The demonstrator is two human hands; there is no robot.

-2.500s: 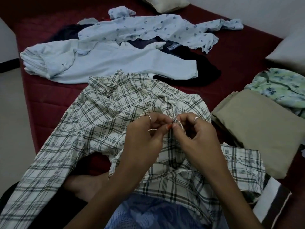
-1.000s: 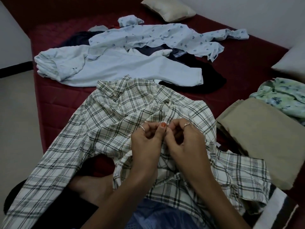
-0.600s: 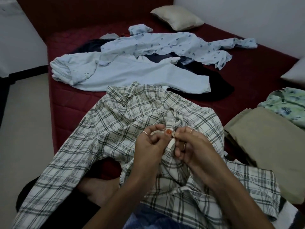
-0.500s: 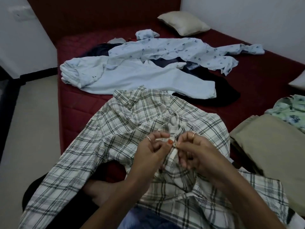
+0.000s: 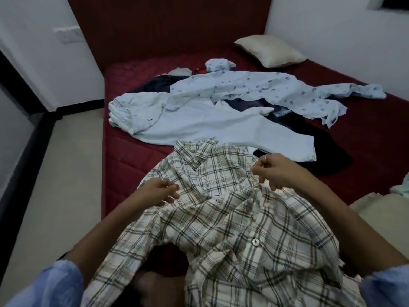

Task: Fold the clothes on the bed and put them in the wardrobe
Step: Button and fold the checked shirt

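The cream-and-grey checked cotton shirt (image 5: 223, 209) lies nearest on the dark red quilted mattress (image 5: 132, 156) — behind it the pale blue plain garment (image 5: 212, 127), then the pale blue printed garment (image 5: 254, 87); the beige square pillow (image 5: 270, 50) sits farthest back, right.

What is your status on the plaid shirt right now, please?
Left hand loose, resting on the shirt. Right hand pinching its fabric. Shirt unfolded, spread over lap and bed. Nothing in the way.

A maroon bed (image 5: 137, 156) carries the clothes — plaid shirt (image 5: 221, 209) nearest. Beyond lie pale-blue garments (image 5: 210, 125) and a pillow (image 5: 270, 49).
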